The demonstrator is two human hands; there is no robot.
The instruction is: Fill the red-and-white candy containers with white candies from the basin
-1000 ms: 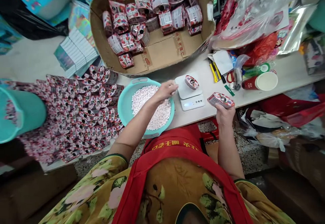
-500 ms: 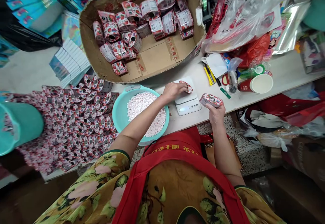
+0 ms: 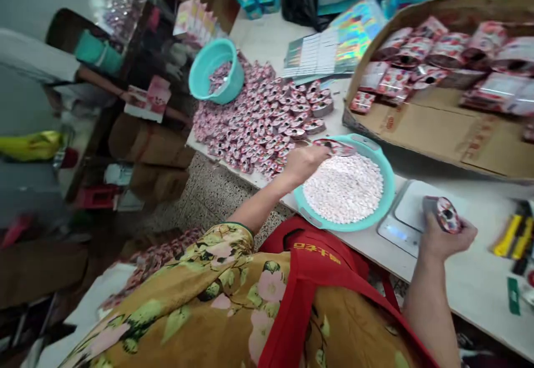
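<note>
Left hand (image 3: 303, 164), curled nearly closed, is pinching packet (image 3: 341, 148), bowl (image 3: 389, 182) beside it; half-curled right hand (image 3: 444, 240) is gripping second packet (image 3: 449, 215), scale (image 3: 399, 228) left

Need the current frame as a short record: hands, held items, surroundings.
left hand: holds a packet over the bowl's edge
right hand: holds another packet by the scale
bowl contents: small pale pieces
cardboard box: open, wrapped packs inside
pile: many small packets, on the table
bucket: teal, beside the pile
</note>
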